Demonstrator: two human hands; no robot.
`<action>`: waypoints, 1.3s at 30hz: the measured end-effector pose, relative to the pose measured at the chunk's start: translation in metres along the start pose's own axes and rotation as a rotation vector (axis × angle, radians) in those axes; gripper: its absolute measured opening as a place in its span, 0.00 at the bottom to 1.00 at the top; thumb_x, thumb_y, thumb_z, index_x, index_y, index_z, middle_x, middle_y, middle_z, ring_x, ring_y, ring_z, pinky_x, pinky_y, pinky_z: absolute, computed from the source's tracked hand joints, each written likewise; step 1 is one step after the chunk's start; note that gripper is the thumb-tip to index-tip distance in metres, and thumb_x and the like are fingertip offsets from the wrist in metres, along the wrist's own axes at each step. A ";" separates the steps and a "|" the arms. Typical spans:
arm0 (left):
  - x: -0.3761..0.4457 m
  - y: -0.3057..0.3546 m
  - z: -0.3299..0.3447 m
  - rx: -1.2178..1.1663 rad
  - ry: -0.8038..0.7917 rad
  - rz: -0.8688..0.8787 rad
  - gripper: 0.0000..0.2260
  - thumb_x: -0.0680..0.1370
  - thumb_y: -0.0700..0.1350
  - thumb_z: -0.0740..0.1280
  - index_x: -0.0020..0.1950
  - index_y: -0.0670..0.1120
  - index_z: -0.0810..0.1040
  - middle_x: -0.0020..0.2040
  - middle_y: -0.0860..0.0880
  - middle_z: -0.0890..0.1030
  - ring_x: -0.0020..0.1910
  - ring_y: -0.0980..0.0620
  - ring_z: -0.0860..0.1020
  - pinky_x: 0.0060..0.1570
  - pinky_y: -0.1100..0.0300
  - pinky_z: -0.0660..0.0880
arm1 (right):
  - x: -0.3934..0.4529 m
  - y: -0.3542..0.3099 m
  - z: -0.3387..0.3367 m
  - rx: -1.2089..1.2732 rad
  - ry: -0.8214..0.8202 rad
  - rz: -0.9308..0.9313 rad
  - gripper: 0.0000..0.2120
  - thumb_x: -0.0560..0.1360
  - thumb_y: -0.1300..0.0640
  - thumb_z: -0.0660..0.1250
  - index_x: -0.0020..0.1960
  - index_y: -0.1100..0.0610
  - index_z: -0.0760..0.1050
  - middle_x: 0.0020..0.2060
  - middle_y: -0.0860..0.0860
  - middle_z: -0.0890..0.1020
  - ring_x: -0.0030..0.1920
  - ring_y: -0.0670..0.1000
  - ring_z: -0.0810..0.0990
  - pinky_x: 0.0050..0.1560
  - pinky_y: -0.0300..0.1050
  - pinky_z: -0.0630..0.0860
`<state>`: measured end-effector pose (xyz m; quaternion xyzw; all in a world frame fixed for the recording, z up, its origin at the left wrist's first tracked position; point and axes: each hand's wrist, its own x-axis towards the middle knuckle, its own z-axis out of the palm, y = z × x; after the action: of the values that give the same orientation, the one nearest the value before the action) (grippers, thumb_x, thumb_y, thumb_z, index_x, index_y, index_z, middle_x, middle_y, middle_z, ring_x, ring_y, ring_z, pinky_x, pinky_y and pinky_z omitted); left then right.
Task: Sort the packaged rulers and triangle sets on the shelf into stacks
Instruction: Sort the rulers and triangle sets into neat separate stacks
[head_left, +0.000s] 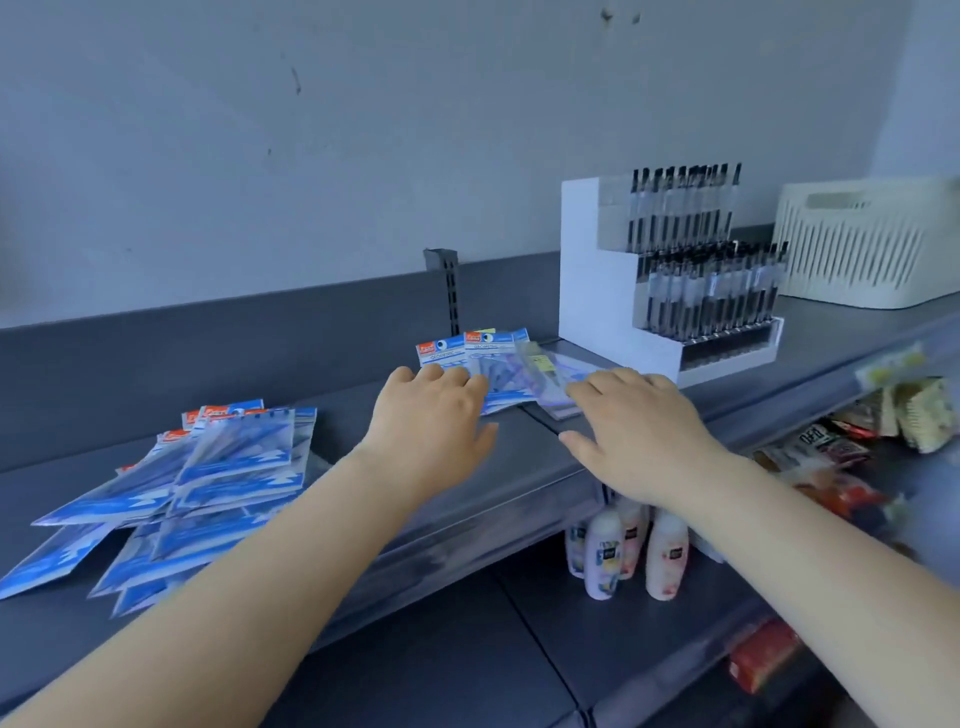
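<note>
A loose heap of blue-and-white packaged ruler sets (208, 483) lies on the grey shelf (337, 415) at the left. A smaller group of the same packs (493, 364) lies further back, beside a clear pack (550, 371) with a yellow sticker. My left hand (431, 415) rests palm down with its fingertips on the near edge of that small group, fingers spread. My right hand (634, 431) lies flat, fingers apart, with its fingertips at the clear pack. Neither hand grips anything.
A white stepped display full of black pens (670, 280) stands right behind the small group. A cream slotted basket (862, 244) sits at the far right. Bottles (623, 551) and snack packets (831, 452) fill the lower shelves.
</note>
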<state>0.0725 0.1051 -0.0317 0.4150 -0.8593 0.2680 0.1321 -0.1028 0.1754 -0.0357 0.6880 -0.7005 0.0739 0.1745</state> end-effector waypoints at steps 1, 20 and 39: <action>0.010 0.004 0.004 0.003 -0.017 -0.004 0.18 0.80 0.57 0.53 0.65 0.49 0.68 0.60 0.52 0.74 0.59 0.48 0.72 0.55 0.56 0.65 | 0.003 0.008 0.004 0.007 -0.005 0.007 0.22 0.79 0.43 0.52 0.69 0.53 0.63 0.66 0.49 0.69 0.68 0.52 0.64 0.67 0.50 0.61; 0.109 0.008 0.080 -0.034 -0.277 -0.171 0.17 0.82 0.53 0.51 0.64 0.46 0.68 0.61 0.47 0.73 0.60 0.46 0.71 0.48 0.56 0.63 | 0.136 0.042 0.064 0.286 -0.160 0.036 0.27 0.72 0.36 0.63 0.66 0.47 0.68 0.61 0.48 0.75 0.60 0.53 0.74 0.50 0.45 0.71; 0.114 -0.019 0.091 -0.658 -0.373 -0.624 0.24 0.74 0.48 0.70 0.68 0.49 0.67 0.53 0.53 0.75 0.49 0.50 0.74 0.51 0.59 0.70 | 0.159 0.071 0.086 0.942 -0.008 0.232 0.09 0.76 0.63 0.58 0.54 0.62 0.74 0.52 0.57 0.77 0.47 0.57 0.75 0.48 0.48 0.74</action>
<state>0.0165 -0.0295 -0.0487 0.6299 -0.7421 -0.1491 0.1740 -0.1841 -0.0004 -0.0511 0.6100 -0.6636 0.3991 -0.1679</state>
